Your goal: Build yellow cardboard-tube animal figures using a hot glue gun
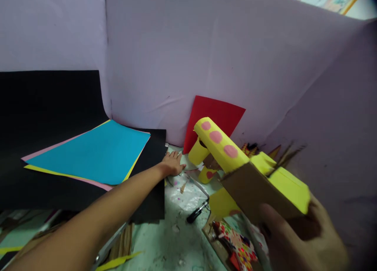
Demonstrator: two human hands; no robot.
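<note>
My left hand (pixel 173 163) reaches far forward, fingers spread, palm down on the surface beside the black sheet's right edge, holding nothing. At the right, my right hand (pixel 312 231) grips a cardboard box (pixel 262 190) covered partly in yellow paper, thumb on its near side. A yellow strip with pink dots (pixel 219 141) extends from the box toward the back left. Thin dark sticks (pixel 285 157) rise from the box top. Yellow cups (pixel 198 152) are behind and below the strip. Blue paper (pixel 97 153) lies over pink and yellow sheets on the black sheet (pixel 150 176).
A red sheet (pixel 212 114) leans against the pale wall (pixel 182 47). On the table (pixel 176 243) are a black-handled tool (pixel 196 213), crumpled plastic (pixel 185 192) and a colourful dotted packet (pixel 240 243). Yellow strips (pixel 118 261) and scissors (pixel 101 255) lie at the lower left.
</note>
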